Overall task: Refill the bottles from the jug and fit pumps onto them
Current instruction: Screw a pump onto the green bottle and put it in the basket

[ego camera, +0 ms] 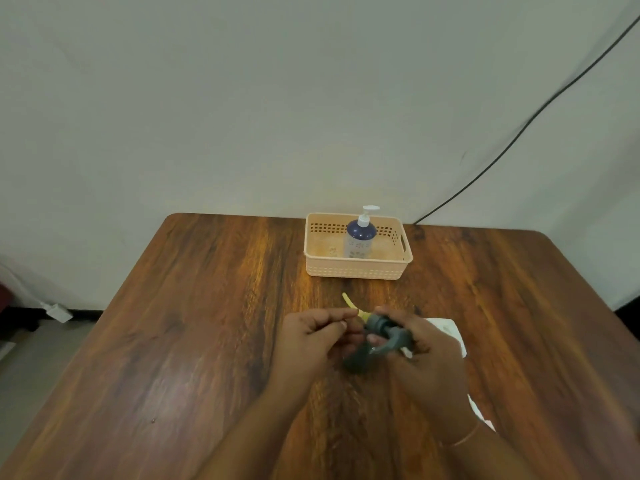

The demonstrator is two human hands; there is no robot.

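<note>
The right hand (422,344) was curled around the head of a grey pump (384,332), gripping it just above the table. The left hand (311,337) sat close beside it, fingers bent, its fingertips pinching the base of the yellowish tube (348,301) that stuck out of the pump and pointed away from the person. A dark shape below the pump was too blurred to identify. A thin bracelet (464,439) circled the right wrist. A white cloth (450,330) lay on the table, partly hidden under the right hand and forearm. The wooden table (207,323) had a dark, streaked grain. Near its far edge stood a peach basket (356,271) holding an upright blue bottle (360,237) topped with a white pump (367,213). Behind, a black cable (519,129) ran diagonally across the pale wall.
</note>
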